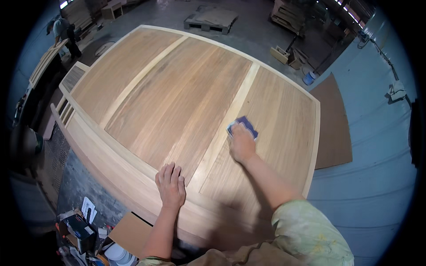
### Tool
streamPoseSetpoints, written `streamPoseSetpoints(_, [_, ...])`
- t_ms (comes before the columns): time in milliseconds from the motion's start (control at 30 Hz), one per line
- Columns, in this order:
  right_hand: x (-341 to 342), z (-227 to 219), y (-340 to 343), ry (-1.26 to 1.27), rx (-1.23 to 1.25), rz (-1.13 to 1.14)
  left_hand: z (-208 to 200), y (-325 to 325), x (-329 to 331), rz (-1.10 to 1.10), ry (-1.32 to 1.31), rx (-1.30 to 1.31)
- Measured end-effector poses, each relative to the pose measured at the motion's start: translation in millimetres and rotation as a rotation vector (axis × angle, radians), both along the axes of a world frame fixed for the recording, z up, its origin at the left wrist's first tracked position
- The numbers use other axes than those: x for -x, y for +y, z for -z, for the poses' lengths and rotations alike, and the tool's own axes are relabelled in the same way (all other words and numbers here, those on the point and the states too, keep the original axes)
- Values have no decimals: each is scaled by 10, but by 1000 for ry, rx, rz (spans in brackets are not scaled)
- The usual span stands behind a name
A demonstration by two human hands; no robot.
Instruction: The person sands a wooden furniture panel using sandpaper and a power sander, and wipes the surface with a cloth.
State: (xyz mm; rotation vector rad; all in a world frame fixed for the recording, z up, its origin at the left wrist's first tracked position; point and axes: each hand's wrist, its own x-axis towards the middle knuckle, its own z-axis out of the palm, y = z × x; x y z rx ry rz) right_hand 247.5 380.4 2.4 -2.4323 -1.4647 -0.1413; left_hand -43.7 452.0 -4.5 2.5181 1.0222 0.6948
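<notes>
A large framed wooden panel [177, 102] lies flat before me, its wide boards split by two pale cross rails. My right hand [242, 144] presses a folded purple sheet of sandpaper [246, 125] onto the wood, beside the right-hand pale rail [233, 119]. Part of the sheet is hidden under the fingers. My left hand [171, 184] rests flat on the near edge of the panel, fingers stretched forward and holding nothing.
A cardboard box [131, 234], a white tub [119, 253] and small supplies crowd the lower left. Brown board [335, 128] leans on the blue wall [372, 146] at right. Pallets [211, 20] lie beyond. Another person [64, 35] bends over wooden pieces at far left.
</notes>
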Motion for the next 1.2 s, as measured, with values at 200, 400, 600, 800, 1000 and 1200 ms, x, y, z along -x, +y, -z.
streamPoseSetpoints(200, [267,-50,-420,33,-43,-244,-89,-30,-86,15,-24,-21])
streamPoseSetpoints(400, [-35,-545,-765,33,-24,9,112,19,12,3,18,-107])
streamPoseSetpoints(600, [970,-368,-3841,113,336,410,188,24,3,-2,54,-137])
streamPoseSetpoints(800, [-655,-112,-3754,55,99,389,142,-600,-575,31,209,-228])
streamPoseSetpoints(1000, [108,97,-3890,-36,-86,200,-16,-2015,-1603,273,102,-103])
streamPoseSetpoints(1200, [-1289,-60,-3795,58,-124,97,14,-2472,-2062,207,203,-117])
